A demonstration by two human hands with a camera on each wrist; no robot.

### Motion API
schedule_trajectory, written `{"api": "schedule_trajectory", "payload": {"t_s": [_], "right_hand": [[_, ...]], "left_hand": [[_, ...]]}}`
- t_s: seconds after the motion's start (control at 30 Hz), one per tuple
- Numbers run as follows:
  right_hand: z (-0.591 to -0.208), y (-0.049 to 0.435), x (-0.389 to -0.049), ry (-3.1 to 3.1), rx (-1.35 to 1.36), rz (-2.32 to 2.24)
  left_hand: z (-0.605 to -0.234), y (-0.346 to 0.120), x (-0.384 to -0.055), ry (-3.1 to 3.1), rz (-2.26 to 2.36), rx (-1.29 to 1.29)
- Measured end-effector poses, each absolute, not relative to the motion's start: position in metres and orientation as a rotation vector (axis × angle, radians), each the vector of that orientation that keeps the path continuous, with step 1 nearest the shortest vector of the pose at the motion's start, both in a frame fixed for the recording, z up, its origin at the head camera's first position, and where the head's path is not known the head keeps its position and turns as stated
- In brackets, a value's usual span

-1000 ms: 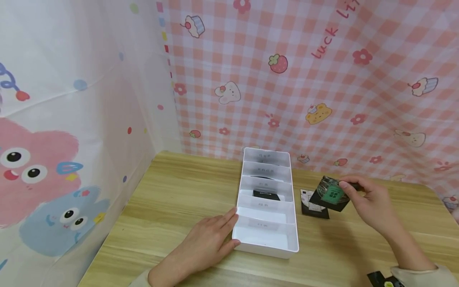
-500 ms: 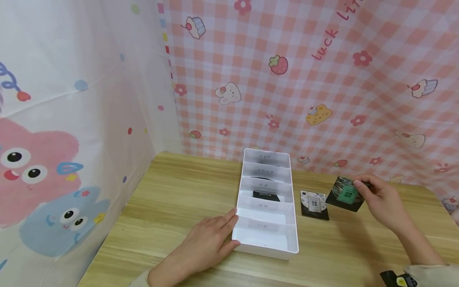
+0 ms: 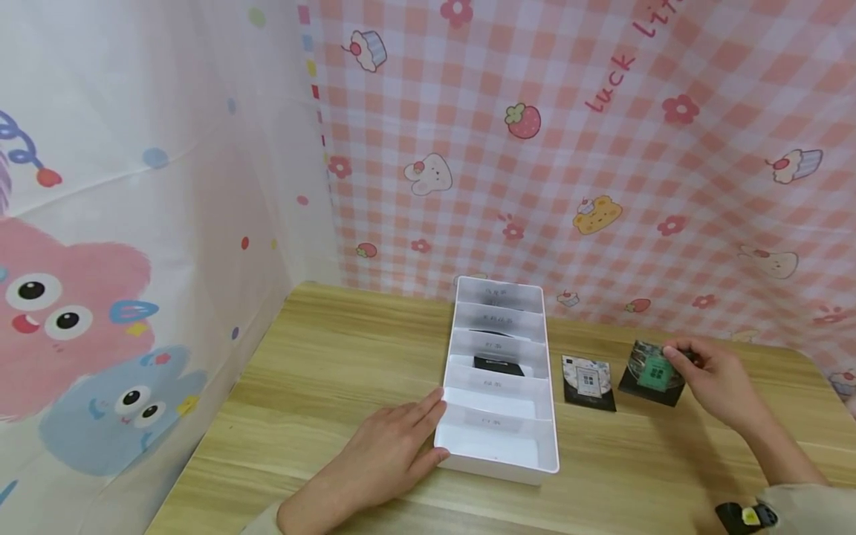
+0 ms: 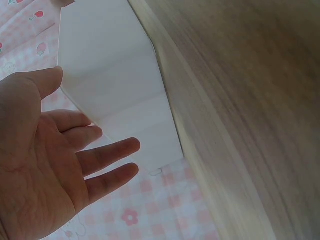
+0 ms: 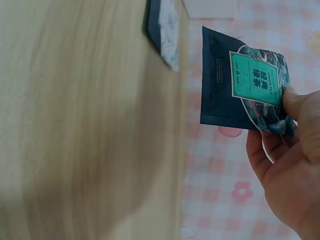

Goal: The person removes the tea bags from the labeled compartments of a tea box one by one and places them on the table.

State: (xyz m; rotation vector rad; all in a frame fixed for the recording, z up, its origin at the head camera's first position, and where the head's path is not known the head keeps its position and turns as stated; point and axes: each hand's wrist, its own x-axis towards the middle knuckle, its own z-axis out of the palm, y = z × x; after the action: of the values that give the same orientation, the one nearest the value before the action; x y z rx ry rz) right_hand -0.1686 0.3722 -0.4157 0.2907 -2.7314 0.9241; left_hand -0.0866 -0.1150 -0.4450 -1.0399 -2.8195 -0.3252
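My right hand (image 3: 718, 386) pinches a dark green tea sachet (image 3: 652, 374) by its right edge, thumb on the face. In the right wrist view its green label reads "GREEN TEA", and the sachet (image 5: 222, 85) is clear of the tabletop. Just left of it a second tea sachet (image 3: 588, 383), black with a pale label, lies flat on the table. My left hand (image 3: 380, 459) rests against the near left side of a long white divided box (image 3: 495, 467), fingers extended. From the left wrist, the box's outer wall (image 4: 115, 75) shows beside thumb and fingertips.
Inside the box, a black sachet (image 3: 498, 365) lies in the middle compartment; dark edges show in the two farther ones. Small printed labels mark the dividers. Behind the wooden table (image 3: 321, 371) hangs a pink checked cloth (image 3: 428, 96), with a white printed cloth (image 3: 194, 312) at left.
The green tea sachet has moved right in my right hand, off the pale-labelled sachet it partly covered, and is a little lower. My left hand and the box have stayed put.
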Motion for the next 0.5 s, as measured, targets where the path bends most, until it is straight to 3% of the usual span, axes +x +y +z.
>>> {"api": "schedule_trajectory", "payload": {"t_s": [0.5], "right_hand": [[-0.454,0.396,-0.184,-2.821,0.270,0.953]], "left_hand": [[-0.445,-0.115,-0.086,-2.826,-0.326,-1.034]]}}
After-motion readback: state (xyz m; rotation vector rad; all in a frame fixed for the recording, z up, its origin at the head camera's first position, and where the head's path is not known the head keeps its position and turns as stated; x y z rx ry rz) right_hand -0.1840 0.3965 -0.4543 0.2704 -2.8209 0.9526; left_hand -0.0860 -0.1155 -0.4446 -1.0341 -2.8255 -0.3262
